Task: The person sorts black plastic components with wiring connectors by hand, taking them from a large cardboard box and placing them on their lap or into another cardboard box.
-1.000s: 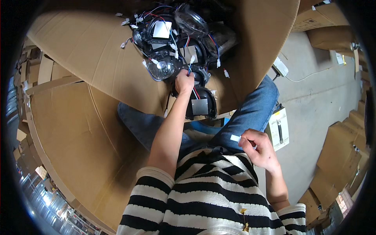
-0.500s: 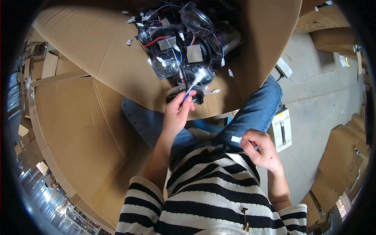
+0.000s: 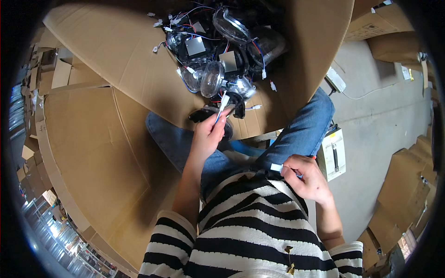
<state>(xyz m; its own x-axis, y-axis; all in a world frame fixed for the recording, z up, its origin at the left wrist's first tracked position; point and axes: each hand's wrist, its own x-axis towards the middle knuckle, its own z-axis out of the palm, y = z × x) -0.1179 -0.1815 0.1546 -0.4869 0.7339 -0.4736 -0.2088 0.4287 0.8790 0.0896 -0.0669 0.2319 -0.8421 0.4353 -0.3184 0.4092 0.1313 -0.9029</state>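
Note:
My left hand is closed at the near edge of a large open carton, pinching a wire with a white connector pointing up from the fingertips. Black curved parts of a lamp unit show around these fingers; whether I grip that unit too is hidden. Beyond lies a heap of black lamp units with clear round lenses, thin coloured wires and white plugs. Over my right thigh, my right hand is closed on a small white connector, with a small red tip showing behind the knuckles.
The carton's cardboard wall rises around the lamps, between my knees. A second large carton stands to my left. On the floor at right are a white box with a dark handle and a white power strip with a cable.
The black lamp parts by my left hand have shifted and tilted, and a clear lens has come into view just beyond. The left-hand connector points more upright. My right hand has barely moved.

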